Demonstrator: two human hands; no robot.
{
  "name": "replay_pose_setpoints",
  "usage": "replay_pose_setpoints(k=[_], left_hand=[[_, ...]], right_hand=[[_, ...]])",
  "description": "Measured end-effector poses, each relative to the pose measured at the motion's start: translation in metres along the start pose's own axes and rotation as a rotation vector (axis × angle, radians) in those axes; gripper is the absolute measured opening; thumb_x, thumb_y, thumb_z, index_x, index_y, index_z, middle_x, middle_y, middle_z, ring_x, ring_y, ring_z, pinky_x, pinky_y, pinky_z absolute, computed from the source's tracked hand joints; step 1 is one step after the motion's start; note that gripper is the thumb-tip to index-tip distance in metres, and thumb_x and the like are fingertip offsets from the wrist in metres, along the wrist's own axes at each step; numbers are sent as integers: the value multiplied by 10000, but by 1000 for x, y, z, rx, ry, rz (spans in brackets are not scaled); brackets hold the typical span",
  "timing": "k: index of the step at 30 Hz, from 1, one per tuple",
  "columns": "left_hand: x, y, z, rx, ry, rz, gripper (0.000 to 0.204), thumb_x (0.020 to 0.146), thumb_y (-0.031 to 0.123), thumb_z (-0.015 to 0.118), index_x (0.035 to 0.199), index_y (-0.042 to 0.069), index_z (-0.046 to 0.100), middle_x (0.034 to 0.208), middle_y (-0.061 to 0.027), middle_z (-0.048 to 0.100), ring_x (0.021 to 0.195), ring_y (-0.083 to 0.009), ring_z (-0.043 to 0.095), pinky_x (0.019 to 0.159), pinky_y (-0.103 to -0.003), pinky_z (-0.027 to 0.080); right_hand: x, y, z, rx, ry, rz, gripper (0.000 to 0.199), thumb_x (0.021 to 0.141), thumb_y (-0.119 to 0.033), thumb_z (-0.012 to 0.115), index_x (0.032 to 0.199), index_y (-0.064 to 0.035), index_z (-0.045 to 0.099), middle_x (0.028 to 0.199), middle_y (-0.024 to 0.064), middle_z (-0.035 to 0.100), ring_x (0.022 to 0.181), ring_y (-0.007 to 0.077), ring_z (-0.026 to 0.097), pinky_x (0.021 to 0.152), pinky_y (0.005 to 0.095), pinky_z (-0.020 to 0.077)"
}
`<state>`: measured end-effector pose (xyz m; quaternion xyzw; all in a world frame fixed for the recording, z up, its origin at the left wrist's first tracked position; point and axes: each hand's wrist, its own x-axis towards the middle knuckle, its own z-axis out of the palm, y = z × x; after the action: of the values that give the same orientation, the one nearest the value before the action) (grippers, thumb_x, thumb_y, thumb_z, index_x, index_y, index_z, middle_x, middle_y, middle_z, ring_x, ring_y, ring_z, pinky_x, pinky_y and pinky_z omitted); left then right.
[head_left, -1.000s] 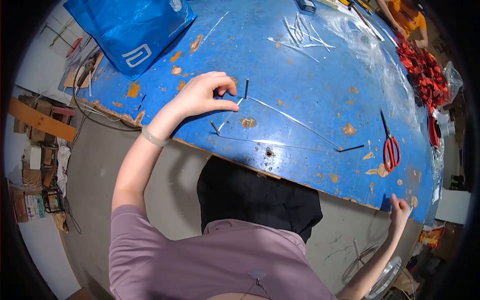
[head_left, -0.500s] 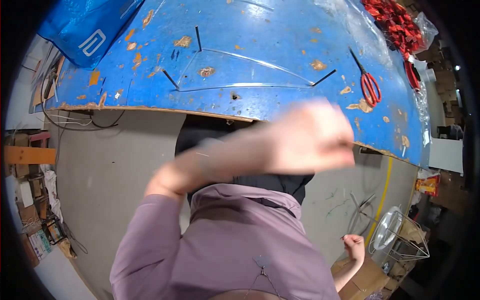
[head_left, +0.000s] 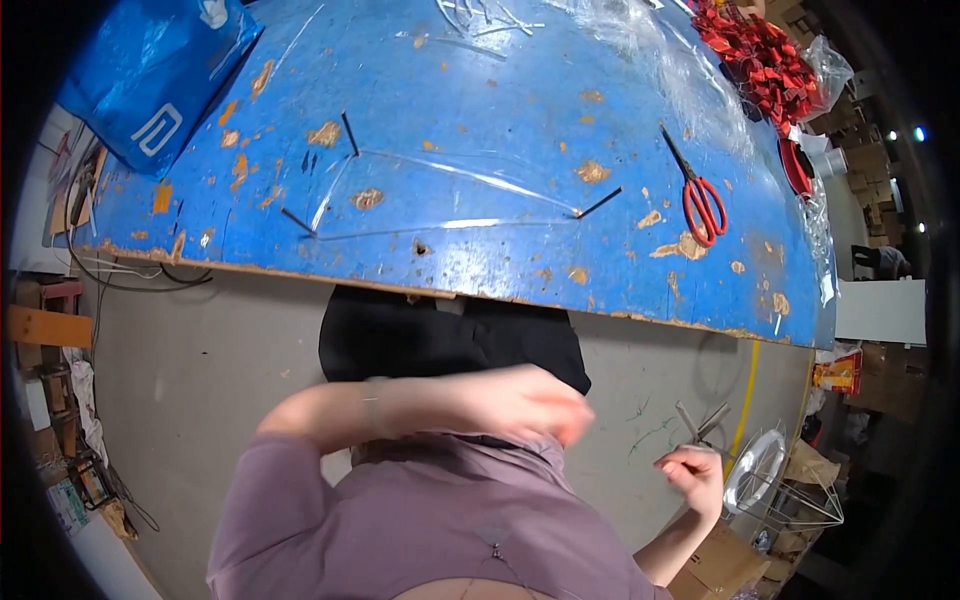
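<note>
My left hand (head_left: 525, 405) is blurred with motion, held across my chest below the table edge; I cannot make out its fingers or anything in it. My right hand (head_left: 695, 470) is low at my right side above the floor, fingers pinched on a few thin grey strips (head_left: 703, 420) that stick up from it. On the blue worn table (head_left: 480, 80) lies a clear plastic sheet (head_left: 450, 195) with thin black sticks at its corners: one at the back left (head_left: 349, 133), one at the front left (head_left: 297, 221), one at the right (head_left: 598, 203).
Red-handled scissors (head_left: 703, 205) lie right of the sheet. A blue bag (head_left: 150, 70) sits at the table's back left, red pieces (head_left: 760, 50) in plastic at the back right. White wire frames (head_left: 780, 490) and cardboard boxes (head_left: 725, 565) stand on the floor by my right hand.
My left hand left the table top and swung back across my chest. My right hand dropped from the table's right edge toward the floor and now holds thin strips.
</note>
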<state>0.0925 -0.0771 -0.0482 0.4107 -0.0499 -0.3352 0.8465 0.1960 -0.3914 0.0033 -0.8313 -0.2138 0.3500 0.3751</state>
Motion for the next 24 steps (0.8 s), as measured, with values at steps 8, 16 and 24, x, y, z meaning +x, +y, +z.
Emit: replay_pose_setpoints(k=[8,16,24], left_hand=[[-180,-26,-84,-57,555,591,370,818,298,561,634,-14,483,418,-3,363,317,-95,352,343,-201,272],[-232,14,-129,152,701,887,384,837,344,543,640,44,407,474,14,334,386,-68,290,341,-200,224],[-197,98,-159,-166,1068,731,241,923,242,397,799,47,464,543,52,277,428,-25,217,362,-167,162]], right_hand=[[74,-35,-41,35,-127,-190,120,716,-111,666,721,8,644,588,50,577,494,89,480,445,222,353],[187,-112,-24,-197,-69,-466,112,759,-113,634,751,-2,641,608,40,576,517,82,484,467,221,366],[272,-139,-13,-201,241,-399,205,781,-177,634,714,15,608,559,-37,485,529,22,388,471,195,299]])
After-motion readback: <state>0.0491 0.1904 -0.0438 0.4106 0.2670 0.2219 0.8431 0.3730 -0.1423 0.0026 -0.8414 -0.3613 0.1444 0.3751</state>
